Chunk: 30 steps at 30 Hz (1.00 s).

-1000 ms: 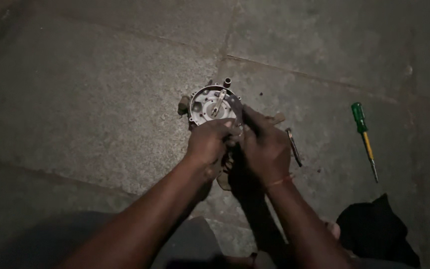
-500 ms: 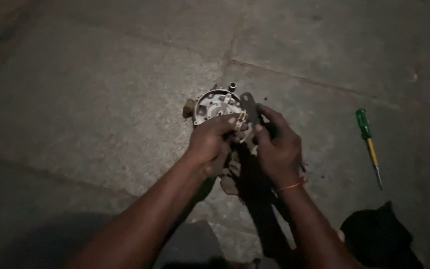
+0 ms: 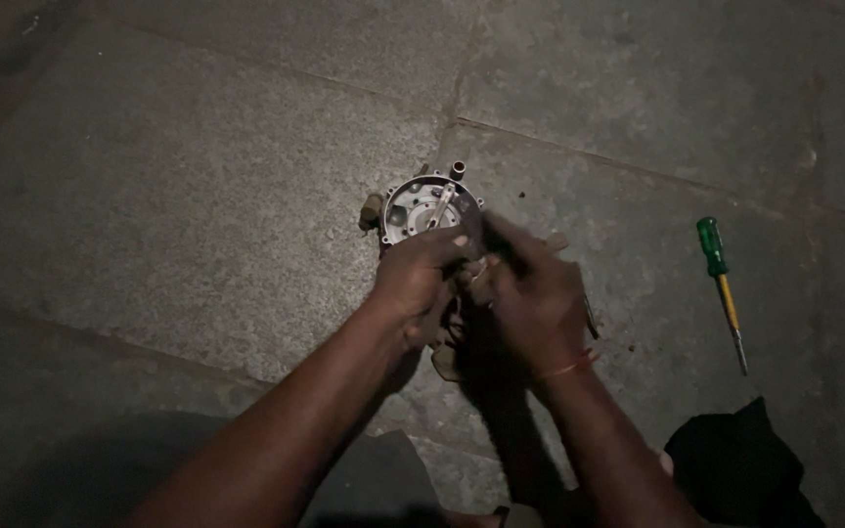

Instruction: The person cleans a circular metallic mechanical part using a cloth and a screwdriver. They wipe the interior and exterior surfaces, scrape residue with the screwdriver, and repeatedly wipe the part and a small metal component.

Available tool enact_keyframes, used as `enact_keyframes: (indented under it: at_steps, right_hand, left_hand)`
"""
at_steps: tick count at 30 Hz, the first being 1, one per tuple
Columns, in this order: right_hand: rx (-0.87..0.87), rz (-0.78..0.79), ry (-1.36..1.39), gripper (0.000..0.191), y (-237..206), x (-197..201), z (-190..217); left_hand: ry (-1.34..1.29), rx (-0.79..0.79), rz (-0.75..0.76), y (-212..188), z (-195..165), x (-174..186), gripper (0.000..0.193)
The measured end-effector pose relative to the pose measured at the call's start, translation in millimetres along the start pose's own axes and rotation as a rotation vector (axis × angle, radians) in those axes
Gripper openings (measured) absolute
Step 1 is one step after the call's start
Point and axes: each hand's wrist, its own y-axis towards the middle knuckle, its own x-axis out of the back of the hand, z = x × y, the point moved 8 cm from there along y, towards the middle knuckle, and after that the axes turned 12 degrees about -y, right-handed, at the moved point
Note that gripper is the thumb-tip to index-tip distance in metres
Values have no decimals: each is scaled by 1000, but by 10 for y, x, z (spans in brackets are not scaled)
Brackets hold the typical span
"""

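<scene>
On the stone floor, at the meeting of 2 slab joints, sits a round metal housing, open face up, with a short tube stub on its far rim and a small lug on its left side. Its inside is pale grey and looks cast, with small parts I cannot tell apart in the dim light.

Both hands meet at the near edge of the housing. The left hand is curled over that edge, thumb tip showing pale at the rim, fingers closed on the casting. The right hand is blurred; its fingers bunch against the left hand's, and what they pinch I cannot tell. A thin orange band circles the right wrist.

Below the hands a flat tan piece lies on the floor, mostly in shadow.

Well apart to the right lies a screwdriver, green handle, yellow shank, steel tip pointing toward the near edge. Near the bottom right corner is a black cloth. Left of the housing the granite is speckled, rough and wide open.
</scene>
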Motion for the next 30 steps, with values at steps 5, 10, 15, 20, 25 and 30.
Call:
enact_keyframes:
  at_steps: [5, 10, 15, 20, 25, 30]
  right_hand:
    - [28, -66, -29, 41, 11, 110, 89]
    - [-53, -8, -164, 44, -3, 45, 51]
    - [-12, -50, 3, 43, -12, 6, 35]
    - [-40, -58, 170, 39, 1, -45, -41]
    - [-45, -60, 160, 41, -35, -82, -19]
    - [28, -74, 171, 41, -53, -69, 70]
  left_hand:
    - [249, -3, -182, -40, -57, 96, 32]
    - [125, -66, -78, 2, -47, 61, 32]
    - [42, -54, -67, 45, -10, 119, 27]
    - [-76, -35, -80, 58, 22, 120, 29]
    - [20, -27, -135, -24, -5, 83, 27]
    - [-98, 14, -132, -91, 4, 23, 30]
